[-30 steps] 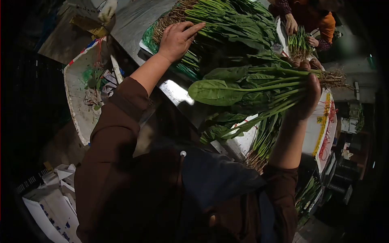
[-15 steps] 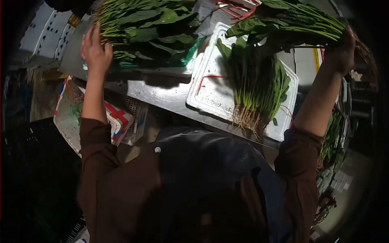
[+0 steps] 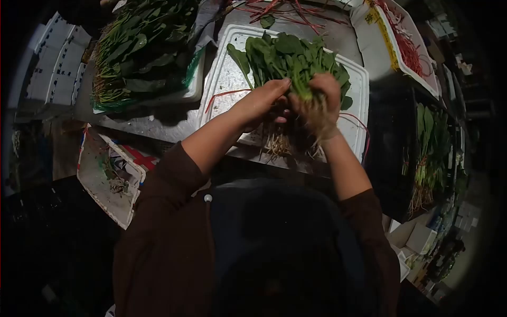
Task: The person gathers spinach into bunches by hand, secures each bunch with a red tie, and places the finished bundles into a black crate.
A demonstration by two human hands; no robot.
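Note:
A bunch of leafy greens (image 3: 288, 47) with pale roots lies on a white foam lid (image 3: 224, 63), leaves pointing away from me. My right hand (image 3: 323, 98) is closed around green stems above their roots, slightly smeared by motion. From the left, my left hand (image 3: 264, 103) curls its fingers about the stems of the same bunch, close to the right hand. Roots hang below both hands near the lid's front edge. A red tie (image 3: 224, 95) sticks out from under the bunch at the left, and its other end shows at the right.
At the left a large pile of greens (image 3: 142, 58) rests on green plastic. Loose red ties (image 3: 296, 9) lie behind the lid. A foam box (image 3: 369, 31) holding red ties stands at the back right, more rooted greens (image 3: 428, 142) below it. A foam box with scraps (image 3: 105, 174) sits lower left.
My right hand has brought its greens from the upper right down onto the bunch on the lid. My left hand has left the pile and come to the bunch. The view has shifted.

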